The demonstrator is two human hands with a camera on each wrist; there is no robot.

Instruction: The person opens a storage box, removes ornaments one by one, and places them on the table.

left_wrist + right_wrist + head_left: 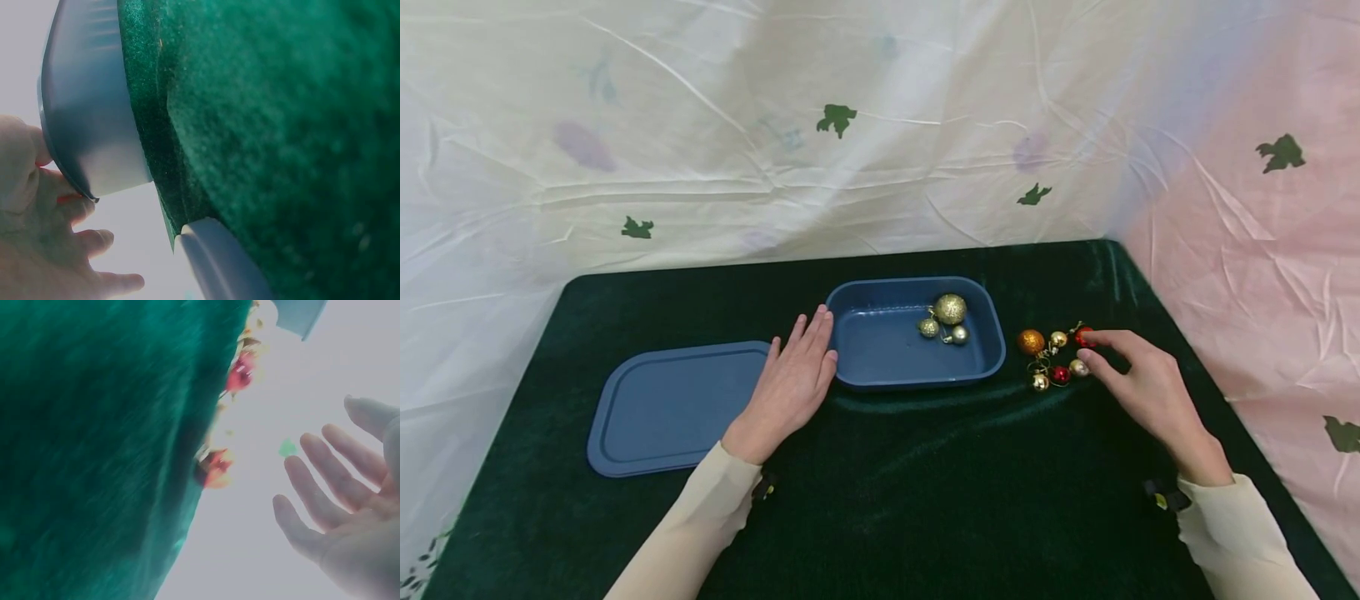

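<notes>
My left hand touches the left rim of a blue rectangular box, its fingers fairly straight. In the left wrist view the fingers fan out beside the box wall. Inside the box lie a large glittery gold bauble and two smaller ones. Right of it, several small baubles lie in a loose cluster, among them an orange one, a red one and a gold one. Over the cluster's right side hovers my right hand, fingers spread, apart from the baubles in the right wrist view.
A blue lid lies flat left of the box, partly under my left forearm in the head view. Dark green velvet cloth covers the table. Pale patterned fabric hangs behind, with pinkish fabric at the right.
</notes>
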